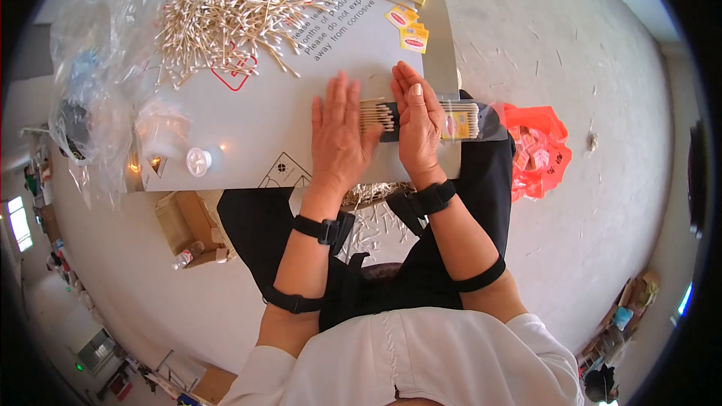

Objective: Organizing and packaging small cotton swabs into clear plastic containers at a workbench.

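Clear plastic bag (pixel 101 75): at the counter's (pixel 256 124) left edge; contents unclear.
Cardboard box (pixel 177 218): below, with a bottle (pixel 188 256) inside.
Loose swabs (pixel 233 15): a large heap on the counter, apparently not yet lined up.
Left hand (pixel 340 131): grip open, fingers flat over the swab row.
Swab row (pixel 374 114): lined up between the hands.
Right hand (pixel 420 124): on edge; cannot tell whether its grip holds anything.
Yellow cards (pixel 414 37): loose, seemingly unused.
Clear packet (pixel 472 122): swabs and a yellow card inside, seemingly filled.
Red bag (pixel 556 154): holds small packages.
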{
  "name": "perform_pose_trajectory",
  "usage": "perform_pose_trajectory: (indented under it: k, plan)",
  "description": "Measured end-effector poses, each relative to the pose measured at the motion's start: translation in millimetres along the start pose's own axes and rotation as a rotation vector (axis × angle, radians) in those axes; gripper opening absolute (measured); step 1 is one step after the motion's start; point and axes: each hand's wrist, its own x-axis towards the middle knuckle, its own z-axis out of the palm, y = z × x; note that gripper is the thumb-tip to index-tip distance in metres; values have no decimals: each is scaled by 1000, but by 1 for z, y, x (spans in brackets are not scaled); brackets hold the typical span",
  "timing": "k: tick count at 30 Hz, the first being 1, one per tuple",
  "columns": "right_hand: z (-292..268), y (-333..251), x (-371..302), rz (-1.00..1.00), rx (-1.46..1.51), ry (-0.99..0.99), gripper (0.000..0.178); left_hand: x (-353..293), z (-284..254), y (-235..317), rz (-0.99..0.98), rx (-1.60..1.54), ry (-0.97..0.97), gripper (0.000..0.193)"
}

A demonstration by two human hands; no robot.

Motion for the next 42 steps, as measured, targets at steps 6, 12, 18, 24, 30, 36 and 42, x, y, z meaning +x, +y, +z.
perform_pose_trajectory:
  k: [6,12,18,24,30,36,42]
  plan:
    - [-2,-2,-14,-15,-45,-1,44,-28,-9,11,15,103,-204,84]
    - [8,2,-23,-17,-145,-10,43,-17,-3,12,-36,165,-210,84]
    - [-3,7,-18,-72,-129,-41,38,-19,4,-14,-25,36,103,67]
    - [2,8,-18,-68,-116,-51,37,53,-24,-80,-420,130,499,26]
    - [2,5,-18,-54,-145,-45,36,83,-33,-89,-702,293,132,23]
    - [3,0,-18,-15,-126,-37,37,32,-17,-71,-489,219,259,10]
    - [0,5,-15,-20,-34,-17,37,49,-12,-39,-54,-49,204,13]
